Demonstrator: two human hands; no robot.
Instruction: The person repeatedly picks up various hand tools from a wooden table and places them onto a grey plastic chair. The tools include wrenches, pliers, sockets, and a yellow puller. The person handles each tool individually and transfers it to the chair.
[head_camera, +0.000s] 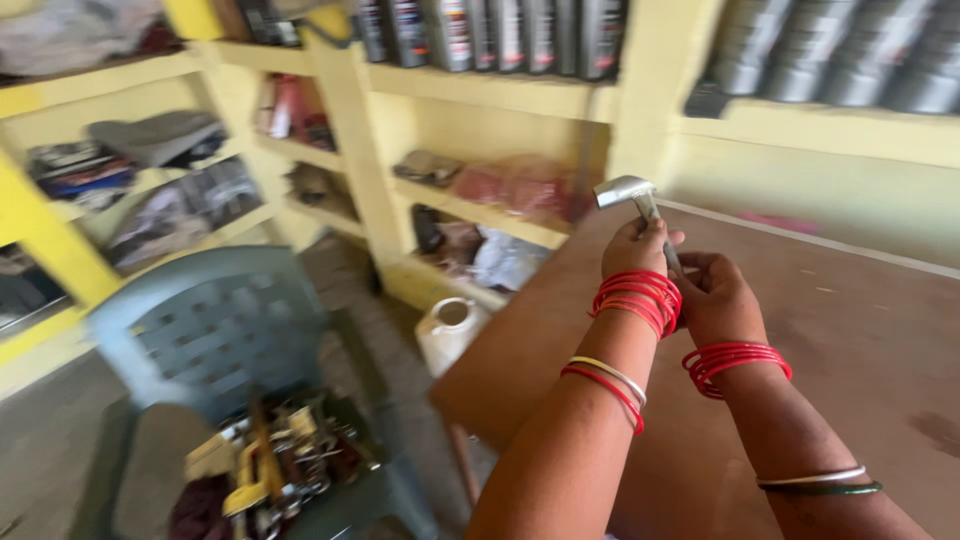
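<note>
Left hand (637, 248) and right hand (712, 295), both raised over the brown desk (860, 330) near its far left corner, clamped together on a metal tool (632, 196); shaft hidden by fingers; motion-blurred.

I see a brown wooden table (850, 340) with nothing lying on its top. Beside it, a blue plastic chair (215, 330) carries a heap of metal tools (285, 465). Yellow shelves (480, 95) hold dark bottles (500, 35).
</note>
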